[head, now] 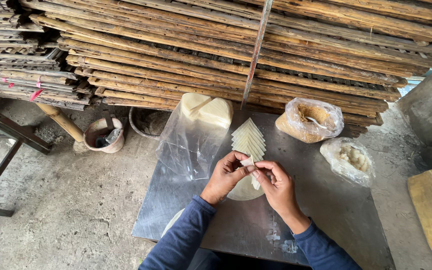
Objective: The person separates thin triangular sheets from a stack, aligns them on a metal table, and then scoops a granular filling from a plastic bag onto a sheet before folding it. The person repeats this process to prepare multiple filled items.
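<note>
Two plastic bags [310,120] beside wrapper row [248,137]; bamboo stack [226,55] behind.

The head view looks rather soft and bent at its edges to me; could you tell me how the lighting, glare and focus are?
Head view: even, diffuse daylight, only faint shadows under the hands; dull glare on the metal table and the clear plastic bag; left hand, right hand and pale wrapper sharp; wide-angle bending toward the corners.
</note>
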